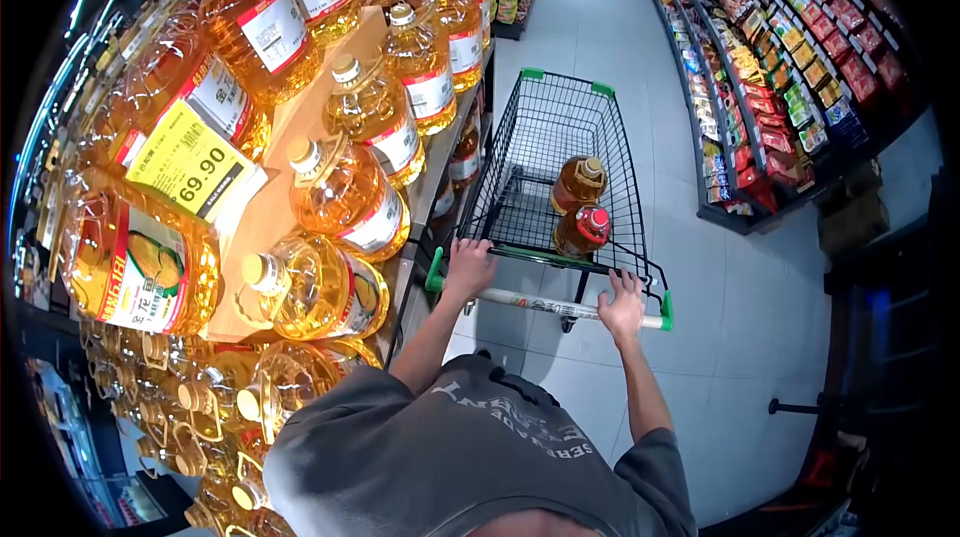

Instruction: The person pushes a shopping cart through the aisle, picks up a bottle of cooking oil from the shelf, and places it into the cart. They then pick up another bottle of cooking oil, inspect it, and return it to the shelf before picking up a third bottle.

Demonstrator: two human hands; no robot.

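A black wire shopping cart [540,127] with green corners stands in the aisle in front of me. Both hands grip its handle bar [545,304]: my left hand [468,267] near the left end, my right hand [623,304] toward the right end. Two large bottles of golden cooking oil lie in the cart's basket, one with a yellow cap [579,183] and one with a red cap [583,230]. I wear a grey T-shirt with white lettering.
Shelves on the left [300,137] carry several big oil bottles and a yellow price tag reading 69.90 [190,162]. On the right stands a shelf of packaged snacks [760,67]. The grey tiled aisle floor [600,27] runs ahead; red stools stand far off.
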